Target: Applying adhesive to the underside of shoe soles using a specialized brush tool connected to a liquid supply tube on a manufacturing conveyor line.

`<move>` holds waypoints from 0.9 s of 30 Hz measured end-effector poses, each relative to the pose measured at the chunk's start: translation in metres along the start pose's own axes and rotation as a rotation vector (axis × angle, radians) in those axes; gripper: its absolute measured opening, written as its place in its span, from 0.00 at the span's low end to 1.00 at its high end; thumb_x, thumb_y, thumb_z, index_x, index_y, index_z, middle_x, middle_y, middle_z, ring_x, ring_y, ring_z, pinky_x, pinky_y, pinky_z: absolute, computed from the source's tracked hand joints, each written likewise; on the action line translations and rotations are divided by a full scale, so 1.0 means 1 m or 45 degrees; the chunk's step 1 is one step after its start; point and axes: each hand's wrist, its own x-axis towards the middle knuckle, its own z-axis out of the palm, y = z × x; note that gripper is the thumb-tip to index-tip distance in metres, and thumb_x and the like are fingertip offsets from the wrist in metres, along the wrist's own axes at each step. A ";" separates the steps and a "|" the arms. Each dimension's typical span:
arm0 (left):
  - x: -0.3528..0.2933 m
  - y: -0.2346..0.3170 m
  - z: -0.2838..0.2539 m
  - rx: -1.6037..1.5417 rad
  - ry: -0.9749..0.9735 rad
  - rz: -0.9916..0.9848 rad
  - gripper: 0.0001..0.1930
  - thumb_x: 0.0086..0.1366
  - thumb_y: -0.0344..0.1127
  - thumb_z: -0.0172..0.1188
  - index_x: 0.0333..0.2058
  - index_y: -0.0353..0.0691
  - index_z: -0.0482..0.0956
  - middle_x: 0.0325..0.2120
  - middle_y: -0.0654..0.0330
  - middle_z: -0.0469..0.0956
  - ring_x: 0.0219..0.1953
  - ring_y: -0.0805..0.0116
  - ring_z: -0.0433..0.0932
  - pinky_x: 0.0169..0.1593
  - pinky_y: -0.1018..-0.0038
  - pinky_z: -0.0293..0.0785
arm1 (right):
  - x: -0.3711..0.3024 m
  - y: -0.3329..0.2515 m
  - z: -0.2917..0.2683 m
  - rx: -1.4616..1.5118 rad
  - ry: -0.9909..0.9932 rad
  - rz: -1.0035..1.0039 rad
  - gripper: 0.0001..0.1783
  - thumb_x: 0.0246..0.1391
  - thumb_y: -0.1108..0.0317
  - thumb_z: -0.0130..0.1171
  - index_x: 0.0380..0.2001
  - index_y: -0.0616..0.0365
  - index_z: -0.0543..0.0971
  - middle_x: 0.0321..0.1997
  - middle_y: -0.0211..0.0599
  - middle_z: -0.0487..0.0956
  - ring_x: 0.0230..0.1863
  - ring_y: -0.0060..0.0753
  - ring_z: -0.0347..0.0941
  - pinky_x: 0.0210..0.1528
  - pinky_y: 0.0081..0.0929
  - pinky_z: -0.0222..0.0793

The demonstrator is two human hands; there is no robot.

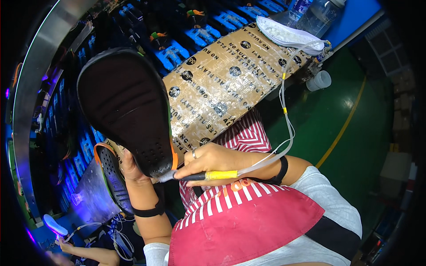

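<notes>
A large black shoe sole (pixel 122 97) is tilted up in front of me, with green and orange along its right edge. My left hand (pixel 134 167) grips it at the near, narrower end; some fingers are hidden behind it. My right hand (pixel 206 160), a ring on one finger, is closed round the black handle of a brush (pixel 195 176). Yellow tape wraps the brush's rear, where a clear tube (pixel 284 153) joins it. The pale bristles meet the sole's near end, close to my left hand. Another black sole with an orange rim (pixel 112 175) lies left of my left hand.
Printed brown cardboard (pixel 213 84), smeared with residue, covers the bench. A white sole (pixel 288 36), clear bottles (pixel 321 15) and a white cup (pixel 318 81) are at the right. Blue holders (pixel 173 55) line the conveyor. Lower left, a co-worker's hand (pixel 66 245) holds a lit pale object.
</notes>
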 end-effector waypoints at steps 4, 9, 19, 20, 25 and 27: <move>0.002 0.008 -0.005 -0.045 -0.024 -0.032 0.41 0.54 0.59 0.53 0.54 0.27 0.58 0.47 0.38 0.67 0.45 0.47 0.72 0.46 0.58 0.72 | -0.001 -0.001 -0.002 0.171 -0.034 -0.068 0.15 0.42 0.66 0.62 0.37 0.54 0.78 0.27 0.40 0.76 0.28 0.41 0.73 0.30 0.31 0.68; 0.001 0.022 0.014 -0.019 -0.091 -0.127 0.26 0.61 0.42 0.48 0.53 0.30 0.62 0.48 0.46 0.69 0.48 0.53 0.71 0.52 0.61 0.68 | -0.003 0.010 0.006 -0.008 0.041 -0.012 0.15 0.42 0.66 0.62 0.37 0.53 0.79 0.26 0.39 0.75 0.27 0.39 0.72 0.30 0.29 0.68; 0.009 0.044 0.054 0.386 -0.139 -0.409 0.24 0.61 0.41 0.50 0.49 0.26 0.67 0.41 0.50 0.75 0.41 0.66 0.75 0.46 0.75 0.70 | -0.005 0.013 0.009 0.080 0.052 -0.006 0.15 0.42 0.76 0.62 0.38 0.58 0.79 0.20 0.36 0.72 0.20 0.33 0.70 0.22 0.25 0.65; 0.010 0.044 0.055 0.430 -0.153 -0.452 0.24 0.61 0.42 0.50 0.49 0.26 0.68 0.41 0.51 0.75 0.41 0.67 0.75 0.46 0.75 0.70 | -0.004 0.010 0.007 0.040 0.006 -0.064 0.15 0.42 0.75 0.62 0.38 0.58 0.79 0.21 0.36 0.72 0.20 0.34 0.70 0.23 0.25 0.65; 0.010 0.049 0.055 0.544 -0.138 -0.502 0.22 0.63 0.41 0.50 0.49 0.29 0.68 0.39 0.53 0.76 0.38 0.70 0.76 0.44 0.77 0.71 | -0.008 0.012 0.003 0.146 -0.097 -0.154 0.15 0.41 0.73 0.64 0.37 0.59 0.79 0.24 0.38 0.74 0.23 0.35 0.72 0.25 0.25 0.67; 0.010 0.049 0.059 0.571 -0.124 -0.547 0.21 0.64 0.40 0.49 0.49 0.29 0.69 0.38 0.54 0.76 0.37 0.71 0.76 0.43 0.78 0.71 | -0.005 0.012 0.003 0.009 0.049 -0.132 0.15 0.41 0.71 0.63 0.36 0.56 0.79 0.24 0.38 0.74 0.24 0.37 0.71 0.26 0.27 0.67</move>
